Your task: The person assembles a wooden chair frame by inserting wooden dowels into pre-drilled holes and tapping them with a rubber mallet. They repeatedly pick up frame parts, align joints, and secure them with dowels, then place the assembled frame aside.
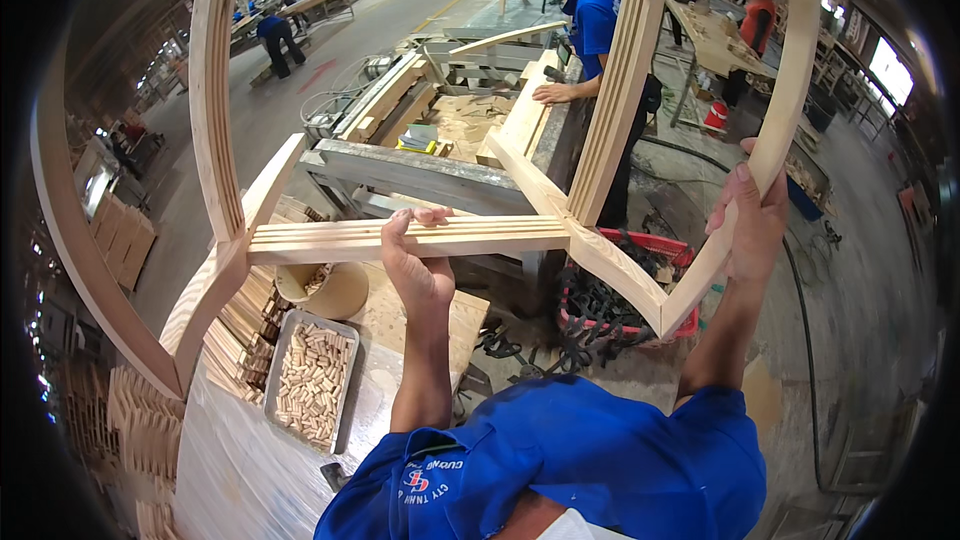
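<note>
A pale wooden chair frame [330, 241] hangs in the air in front of me, with grooved uprights, curved side pieces and a grooved crossbar. My left hand [415, 265] is closed around the crossbar near its middle, thumb and fingertips showing over the top edge. On the right, my right hand [752, 220] is wrapped around a long curved bar [790, 90] of the same frame. Below the left side of the frame, a metal tray [348, 390] of small wooden dowels [308, 380] rests on the table. A cream bucket [346, 292] stands just beyond the tray.
The table [225, 460] has a plastic-like cover. Curved wooden parts [150, 420] are stacked at its left. A red basket [685, 258] of dark pieces sits on the floor beneath the frame. Ahead, a co-worker in blue [598, 15] leans over a metal-framed bench [400, 162]. A hose [800, 310] crosses the floor.
</note>
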The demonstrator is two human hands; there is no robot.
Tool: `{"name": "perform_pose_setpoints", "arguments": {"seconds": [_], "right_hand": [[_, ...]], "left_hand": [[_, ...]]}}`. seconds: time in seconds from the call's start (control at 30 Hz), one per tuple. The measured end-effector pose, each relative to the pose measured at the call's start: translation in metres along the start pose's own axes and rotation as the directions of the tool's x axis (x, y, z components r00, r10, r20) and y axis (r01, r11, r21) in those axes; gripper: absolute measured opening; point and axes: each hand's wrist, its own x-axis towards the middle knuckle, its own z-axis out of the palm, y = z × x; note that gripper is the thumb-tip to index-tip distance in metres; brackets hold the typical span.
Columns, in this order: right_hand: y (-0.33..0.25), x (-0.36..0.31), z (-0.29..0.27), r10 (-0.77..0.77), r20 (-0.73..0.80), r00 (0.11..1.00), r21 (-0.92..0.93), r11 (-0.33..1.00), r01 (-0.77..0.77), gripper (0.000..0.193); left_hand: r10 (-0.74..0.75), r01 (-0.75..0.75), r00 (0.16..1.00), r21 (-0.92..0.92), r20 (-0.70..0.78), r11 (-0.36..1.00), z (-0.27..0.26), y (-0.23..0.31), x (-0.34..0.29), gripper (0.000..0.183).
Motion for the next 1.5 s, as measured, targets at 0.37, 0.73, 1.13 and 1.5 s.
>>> {"name": "perform_pose_setpoints", "arguments": {"seconds": [0.37,0.73,1.13,1.5], "right_hand": [[-0.03,-0.028,-0.024,-0.028,0.02,0.999,-0.021,0.999,0.029,0.036],[0.021,0.037,0.006,-0.026,0.125,0.992,0.049,0.999,0.02,0.034],[0.063,0.216,0.059,-0.11,0.164,0.98,-0.311,0.937,0.157,0.051],[0.26,0.003,0.029,0.302,0.732,0.611,-0.078,0.928,-0.365,0.039]], "left_hand": [[-0.113,0.112,0.994,0.088,0.004,0.99,-0.006,0.014,-0.027,0.026],[-0.149,0.162,0.986,0.223,-0.072,0.961,-0.014,0.003,0.008,0.029],[-0.128,0.042,0.989,0.67,0.079,0.741,0.048,-0.023,0.156,0.046],[-0.436,-0.28,0.804,0.905,0.404,0.321,-0.125,-0.035,-0.053,0.035]]}}
